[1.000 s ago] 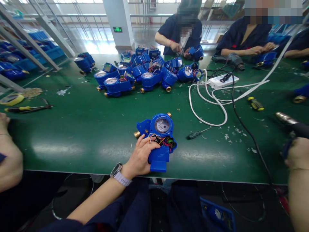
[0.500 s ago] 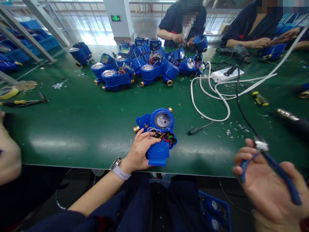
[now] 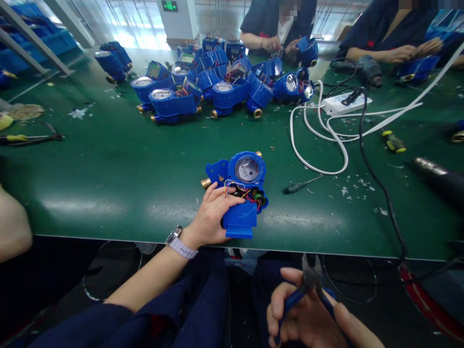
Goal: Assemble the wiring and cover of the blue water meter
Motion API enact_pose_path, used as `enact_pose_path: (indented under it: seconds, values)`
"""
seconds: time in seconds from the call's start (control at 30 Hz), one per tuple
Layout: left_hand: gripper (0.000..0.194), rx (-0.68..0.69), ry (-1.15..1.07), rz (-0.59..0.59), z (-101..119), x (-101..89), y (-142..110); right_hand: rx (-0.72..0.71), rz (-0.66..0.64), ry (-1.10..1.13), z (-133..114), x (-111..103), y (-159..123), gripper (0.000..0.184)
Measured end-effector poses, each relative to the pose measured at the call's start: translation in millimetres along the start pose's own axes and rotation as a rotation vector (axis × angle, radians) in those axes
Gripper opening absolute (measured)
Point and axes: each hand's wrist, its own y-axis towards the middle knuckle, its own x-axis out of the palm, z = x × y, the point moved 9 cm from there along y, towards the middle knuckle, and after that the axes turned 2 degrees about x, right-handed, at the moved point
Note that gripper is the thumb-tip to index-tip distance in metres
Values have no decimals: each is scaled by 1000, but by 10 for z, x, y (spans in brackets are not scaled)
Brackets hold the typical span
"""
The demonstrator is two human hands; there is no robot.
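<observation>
A blue water meter (image 3: pixel 242 189) with a round dial, brass fittings and loose coloured wires lies near the front edge of the green table (image 3: pixel 119 174). My left hand (image 3: pixel 210 218), with a watch at the wrist, grips the meter's left side, fingers curled onto it beside the wires. My right hand (image 3: pixel 308 319) is low, below the table edge, closed round blue-handled cutting pliers (image 3: pixel 308 285) whose jaws point up.
A pile of several blue meters (image 3: pixel 213 82) lies at the back. White cable (image 3: pixel 326 140), a power strip (image 3: pixel 344 104), black cable, a small screwdriver (image 3: pixel 299 184), a yellow-handled driver (image 3: pixel 393 141) and a power tool (image 3: pixel 440 176) are at the right. Other people work opposite; an arm (image 3: pixel 12 227) is at left.
My right hand with the pliers dropped from the right table edge to below the table, left and toward me. The left hand stays on the meter. The view tilted down slightly.
</observation>
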Motion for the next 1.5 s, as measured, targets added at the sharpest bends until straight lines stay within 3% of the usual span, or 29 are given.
enact_pose_path:
  seconds: [0.07,0.17,0.3,0.47,0.6,0.73,1.03,1.33,1.5]
  values:
    - [46,7,-8,-1,10,-4,1,-83,107,-273,-168,-162,65,47]
    - [47,4,-24,-8,14,-6,3,-287,356,-986,-545,-370,172,35]
    - [47,-11,-14,-5,1,-6,2,-657,494,-1857,-875,-184,327,33]
    - [48,-5,-18,6,0,-8,0,-855,573,-2336,-1024,59,472,28]
    - [50,-5,-26,15,-8,-16,0,-906,541,-2491,-1108,212,539,24]
    - [49,7,-12,6,-6,-7,3,-903,404,-2579,-1124,304,610,25]
    - [55,24,8,-70,-14,45,1,-865,179,-2708,-1102,256,730,19]
    - [51,-6,-22,-54,-26,44,8,-833,212,-2615,-1122,175,709,26]
    - [54,-4,-45,-63,-32,49,10,-808,174,-2668,-1124,208,723,29]
